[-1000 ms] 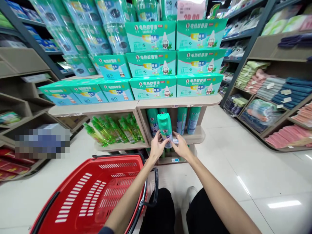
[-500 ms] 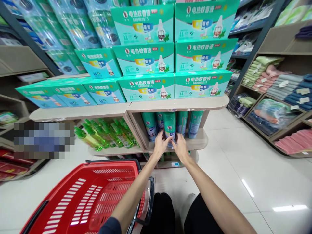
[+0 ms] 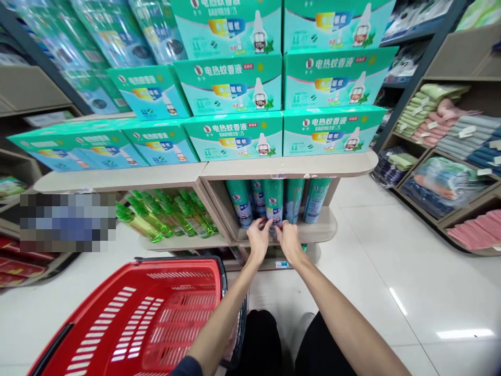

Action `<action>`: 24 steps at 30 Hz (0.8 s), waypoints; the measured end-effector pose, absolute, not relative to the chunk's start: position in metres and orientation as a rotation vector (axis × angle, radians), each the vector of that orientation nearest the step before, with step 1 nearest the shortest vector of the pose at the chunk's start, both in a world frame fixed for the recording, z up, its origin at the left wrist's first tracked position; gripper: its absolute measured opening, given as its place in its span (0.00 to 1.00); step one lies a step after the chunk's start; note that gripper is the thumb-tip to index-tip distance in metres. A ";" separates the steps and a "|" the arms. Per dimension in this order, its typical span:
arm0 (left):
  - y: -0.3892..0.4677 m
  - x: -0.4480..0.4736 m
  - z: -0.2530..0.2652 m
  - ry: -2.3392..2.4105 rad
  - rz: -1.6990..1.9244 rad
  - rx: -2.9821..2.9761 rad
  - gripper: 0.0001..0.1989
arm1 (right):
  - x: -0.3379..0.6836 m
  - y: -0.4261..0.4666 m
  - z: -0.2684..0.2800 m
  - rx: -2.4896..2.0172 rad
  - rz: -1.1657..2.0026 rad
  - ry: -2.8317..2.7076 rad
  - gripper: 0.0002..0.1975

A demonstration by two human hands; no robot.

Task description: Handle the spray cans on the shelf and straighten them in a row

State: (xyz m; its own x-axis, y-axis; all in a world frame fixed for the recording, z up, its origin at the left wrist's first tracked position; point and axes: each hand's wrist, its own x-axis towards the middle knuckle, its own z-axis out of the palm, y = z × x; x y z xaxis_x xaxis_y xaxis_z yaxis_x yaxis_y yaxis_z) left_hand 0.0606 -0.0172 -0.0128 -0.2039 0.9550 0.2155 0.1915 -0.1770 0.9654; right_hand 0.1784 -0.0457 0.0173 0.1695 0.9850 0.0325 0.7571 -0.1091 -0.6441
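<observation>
A green and blue spray can [image 3: 273,194] stands upright at the front of the right shelf compartment. My left hand [image 3: 258,239] closes on its base from the left, fingers curled and thumb toward the front. From the other side, my right hand [image 3: 289,240] grips the same base, a ring on one finger. The fingertips and the can's bottom edge are partly hidden. Close behind and beside it stand several similar cans, among them one at the left [image 3: 239,203] and one at the right [image 3: 316,201].
Green boxes [image 3: 235,136] are stacked on the shelf top [image 3: 242,169]. Green-capped spray bottles [image 3: 168,216] fill the left compartment. A red shopping basket [image 3: 105,318] is below my left arm. Folded towels [image 3: 450,130] lie on shelving at right. A blurred patch [image 3: 68,222] covers part of the left side.
Both hands have slid down from the sides of the front can to its base, with the fingers curled more. The can stays in its place. The view has tilted slightly down.
</observation>
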 end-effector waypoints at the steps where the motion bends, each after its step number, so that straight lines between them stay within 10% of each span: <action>1: -0.015 0.061 -0.014 1.405 1.444 1.370 0.13 | 0.178 -0.043 0.017 -1.948 0.544 -1.648 0.12; 24: 0.031 0.076 -0.041 1.489 1.363 1.524 0.12 | 0.154 0.021 0.012 -2.152 0.424 -1.824 0.21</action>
State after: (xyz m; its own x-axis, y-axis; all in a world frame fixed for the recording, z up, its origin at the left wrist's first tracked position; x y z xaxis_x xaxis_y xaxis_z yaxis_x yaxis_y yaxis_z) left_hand 0.0764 0.0314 -0.0409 -0.1582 0.9547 0.2519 0.3354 -0.1880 0.9231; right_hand 0.1539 0.0206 0.0121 0.1558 0.9871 -0.0375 0.9024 -0.1577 -0.4010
